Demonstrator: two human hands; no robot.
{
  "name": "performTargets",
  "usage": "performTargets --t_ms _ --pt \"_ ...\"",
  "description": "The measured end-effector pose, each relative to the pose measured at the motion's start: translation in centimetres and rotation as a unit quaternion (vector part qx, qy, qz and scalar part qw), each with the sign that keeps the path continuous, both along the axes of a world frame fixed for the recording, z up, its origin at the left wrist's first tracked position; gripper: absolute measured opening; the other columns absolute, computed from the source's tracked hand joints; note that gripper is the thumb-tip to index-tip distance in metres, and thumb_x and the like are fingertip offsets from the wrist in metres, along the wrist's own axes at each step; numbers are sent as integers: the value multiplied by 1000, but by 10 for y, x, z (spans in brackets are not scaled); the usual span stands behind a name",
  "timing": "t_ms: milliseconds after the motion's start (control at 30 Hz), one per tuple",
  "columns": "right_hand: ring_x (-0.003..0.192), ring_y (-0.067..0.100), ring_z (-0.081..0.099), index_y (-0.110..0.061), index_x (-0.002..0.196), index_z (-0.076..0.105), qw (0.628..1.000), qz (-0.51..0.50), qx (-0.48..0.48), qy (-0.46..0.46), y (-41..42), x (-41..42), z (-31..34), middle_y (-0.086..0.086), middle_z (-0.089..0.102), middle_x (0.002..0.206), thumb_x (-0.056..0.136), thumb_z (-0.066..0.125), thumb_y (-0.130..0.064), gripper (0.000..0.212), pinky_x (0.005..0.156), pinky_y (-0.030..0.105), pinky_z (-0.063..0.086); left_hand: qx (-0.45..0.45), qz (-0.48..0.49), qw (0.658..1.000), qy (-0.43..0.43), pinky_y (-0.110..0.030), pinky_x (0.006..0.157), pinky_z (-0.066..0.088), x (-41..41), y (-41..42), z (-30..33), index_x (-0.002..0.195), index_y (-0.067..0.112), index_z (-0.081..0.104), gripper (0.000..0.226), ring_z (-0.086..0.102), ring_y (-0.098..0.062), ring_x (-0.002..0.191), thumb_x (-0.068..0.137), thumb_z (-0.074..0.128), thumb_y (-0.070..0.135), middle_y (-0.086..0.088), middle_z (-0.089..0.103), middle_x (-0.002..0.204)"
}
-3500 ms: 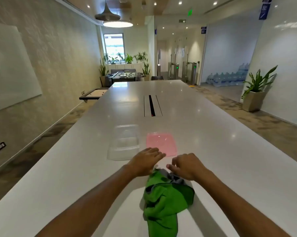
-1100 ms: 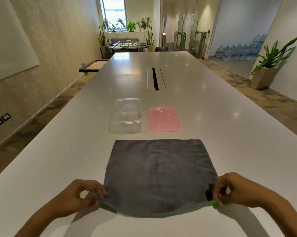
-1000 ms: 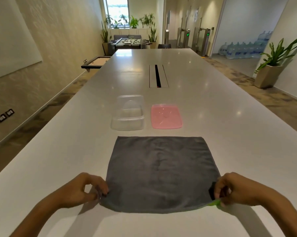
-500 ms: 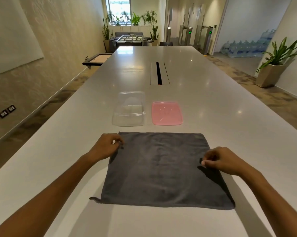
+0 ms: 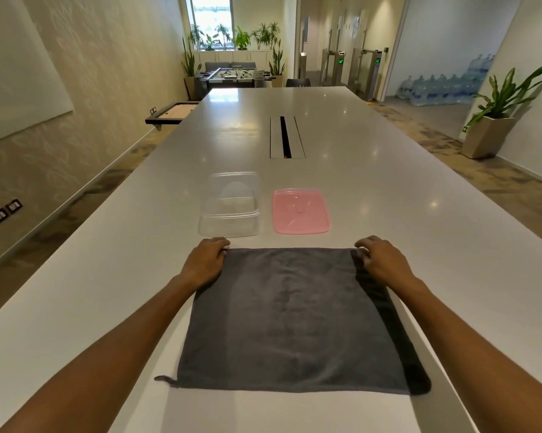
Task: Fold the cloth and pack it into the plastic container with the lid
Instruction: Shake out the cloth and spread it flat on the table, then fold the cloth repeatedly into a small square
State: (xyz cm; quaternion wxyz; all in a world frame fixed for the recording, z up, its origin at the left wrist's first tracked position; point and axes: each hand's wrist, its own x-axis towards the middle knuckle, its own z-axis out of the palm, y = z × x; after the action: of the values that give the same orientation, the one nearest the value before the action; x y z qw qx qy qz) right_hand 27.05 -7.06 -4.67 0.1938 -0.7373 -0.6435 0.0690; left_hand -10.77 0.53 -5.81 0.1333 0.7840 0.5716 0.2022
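Cloth (image 5: 290, 317), one grey square, lay flat on the white tabletop (image 5: 388, 195), a small loop tag at its near left corner. The left hand (image 5: 204, 264) gripped its far left corner with curled fingers; the right hand (image 5: 379, 262) gripped the far right corner likewise. Just beyond the far edge stood one clear plastic container (image 5: 230, 210), open, and beside it one pink lid (image 5: 300, 210), apart. Nothing lay between cloth and container. One cable slot (image 5: 286, 137) ran farther up.
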Motion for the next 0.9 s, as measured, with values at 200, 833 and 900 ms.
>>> performTargets --t_ms 200,833,900 --pt "114 31 54 -15 130 52 999 -21 -33 -24 21 2 -9 10 54 135 91 54 -11 40 91 42 50 10 -4 1000 17 -33 91 48 -2 11 -3 114 13 67 25 58 -23 102 93 53 16 -7 66 115" --pt "76 18 56 -17 76 65 1000 18 5 19 16 17 15 -1 53 95 77 68 -2 16 56 18 37 26 18 993 -114 -18 73 43 -31 19 10 92 9 74 10 59 -15 81 83 69 8 -10 71 92" --pt "72 15 56 -22 73 63 999 23 16 28 10 18 17 -2 57 88 76 68 -2 21 57 21 40 40 13 993 -113 -15 71 42 -35 15 13 92 9 74 11 59 -14 80 83 69 9 -8 70 92"
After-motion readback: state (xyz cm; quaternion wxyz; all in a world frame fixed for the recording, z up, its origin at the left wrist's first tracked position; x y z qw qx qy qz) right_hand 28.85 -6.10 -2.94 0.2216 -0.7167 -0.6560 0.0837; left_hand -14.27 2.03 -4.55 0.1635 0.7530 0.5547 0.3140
